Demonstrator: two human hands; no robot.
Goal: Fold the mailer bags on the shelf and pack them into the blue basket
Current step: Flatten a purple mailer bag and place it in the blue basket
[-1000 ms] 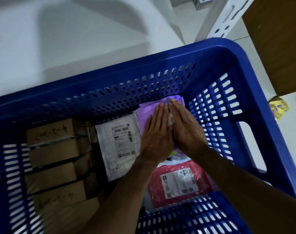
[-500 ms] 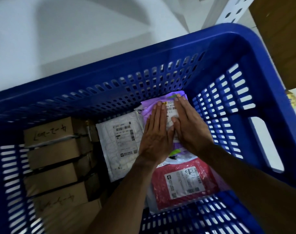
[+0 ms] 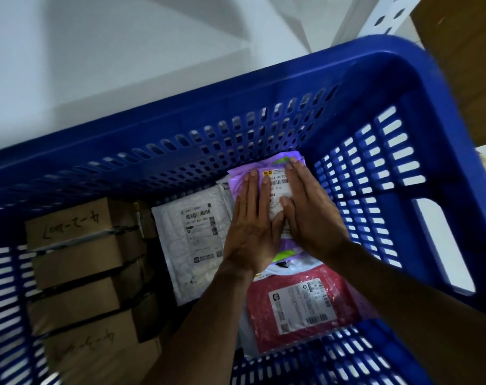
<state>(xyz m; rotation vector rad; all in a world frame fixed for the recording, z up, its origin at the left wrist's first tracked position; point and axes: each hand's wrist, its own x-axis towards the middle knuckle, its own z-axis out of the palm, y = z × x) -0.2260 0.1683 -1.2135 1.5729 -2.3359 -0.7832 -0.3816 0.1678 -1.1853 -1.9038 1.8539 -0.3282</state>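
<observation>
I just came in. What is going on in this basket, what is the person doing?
A person is packing mailers into the blue basket. The left hand and the right hand lie flat, side by side, on a purple mailer in the far right corner and press it down. A white mailer lies to its left, and a red mailer lies nearer the person, both label up. Brown boxes are stacked along the left side.

Found folded mailer bag [image 3: 276, 186] in far right corner of basket [image 3: 264, 87], bubble mailer [image 3: 305, 309] in near right corner, padded envelope [image 3: 197, 240] at centre, cardboard boxes [image 3: 78, 262] along left wall.
</observation>
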